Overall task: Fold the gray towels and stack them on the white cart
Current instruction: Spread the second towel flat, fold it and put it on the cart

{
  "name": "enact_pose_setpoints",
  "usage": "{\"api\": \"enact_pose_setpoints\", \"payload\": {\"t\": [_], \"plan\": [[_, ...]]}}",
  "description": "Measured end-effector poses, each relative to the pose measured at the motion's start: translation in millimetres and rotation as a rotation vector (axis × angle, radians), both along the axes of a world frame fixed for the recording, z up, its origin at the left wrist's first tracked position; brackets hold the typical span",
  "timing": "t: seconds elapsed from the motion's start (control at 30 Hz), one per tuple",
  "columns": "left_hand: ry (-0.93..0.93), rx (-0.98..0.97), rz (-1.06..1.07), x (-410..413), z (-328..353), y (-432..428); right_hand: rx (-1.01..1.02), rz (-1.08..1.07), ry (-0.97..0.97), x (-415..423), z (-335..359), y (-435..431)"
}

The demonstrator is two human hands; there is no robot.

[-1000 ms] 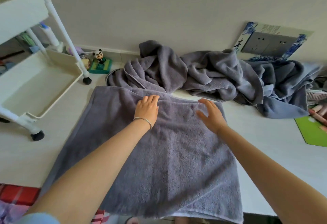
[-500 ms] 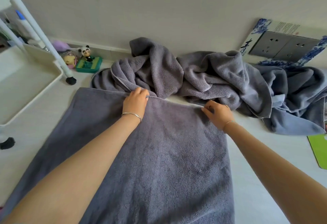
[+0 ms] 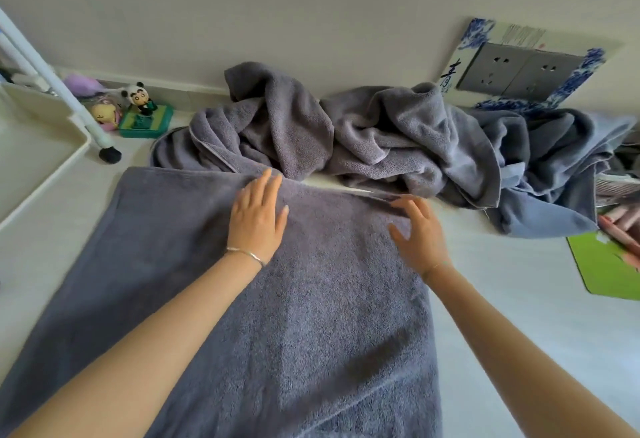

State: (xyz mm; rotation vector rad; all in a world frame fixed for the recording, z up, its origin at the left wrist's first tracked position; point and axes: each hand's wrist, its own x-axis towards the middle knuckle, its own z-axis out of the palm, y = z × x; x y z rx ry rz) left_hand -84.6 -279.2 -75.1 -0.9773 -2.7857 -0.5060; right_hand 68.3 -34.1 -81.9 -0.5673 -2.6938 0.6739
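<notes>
A gray towel (image 3: 311, 316) lies spread flat on the white surface in front of me. My left hand (image 3: 258, 217) rests flat on it near its far edge, fingers straight. My right hand (image 3: 419, 229) lies flat on the towel's far right corner, fingers spread. Behind the towel, against the wall, sits a heap of crumpled gray towels (image 3: 381, 136). The white cart (image 3: 41, 146) stands at the left edge, with one tray and a leg with a black wheel showing.
Small toy figures and a green tray (image 3: 145, 120) stand by the wall next to the cart's wheel (image 3: 110, 154). A green mat (image 3: 609, 264) and pink items lie at the right edge. Wall sockets (image 3: 519, 70) are above the heap.
Half a second ago both hands pinched the towel's far edge. Now the fingers are straight and lie flat on the towel.
</notes>
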Motion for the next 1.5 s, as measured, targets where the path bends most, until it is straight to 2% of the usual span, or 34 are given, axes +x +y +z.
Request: {"api": "enact_pose_setpoints", "payload": {"t": [0.17, 0.3, 0.43, 0.6, 0.77, 0.97, 1.1, 1.33, 1.5], "plan": [[-0.031, -0.088, -0.378, 98.9, -13.8, -13.5, -0.193, -0.110, 0.054, 78.7, 2.6, -51.4], [-0.127, -0.201, -0.514, 151.6, -30.7, -23.2, -0.236, -0.174, 0.058, 145.0, -0.5, -104.3], [-0.141, -0.283, -0.536, 160.1, -45.8, -37.2, -0.216, -0.138, 0.012, 210.3, -6.7, -171.1], [-0.136, -0.287, -0.537, 159.7, -44.1, -38.2, -0.032, -0.079, -0.057, 257.0, -23.8, -225.6], [-0.133, -0.246, -0.553, 159.3, -46.5, -38.4, 0.109, -0.072, -0.157, 254.9, -33.7, -244.0], [-0.144, -0.204, -0.566, 160.9, -46.2, -37.6, 0.269, -0.223, -0.191, 246.0, -39.4, -240.3], [-0.129, -0.182, -0.562, 161.3, -46.2, -37.1, 0.253, -0.350, -0.204, 260.1, -38.0, -231.6], [-0.120, -0.211, -0.551, 161.6, -46.6, -37.0, 0.295, -0.299, -0.292, 251.5, -34.6, -227.2], [-0.111, -0.210, -0.548, 162.3, -47.2, -37.6, 0.178, -0.416, -0.264, 271.1, -36.0, -224.0]]}}
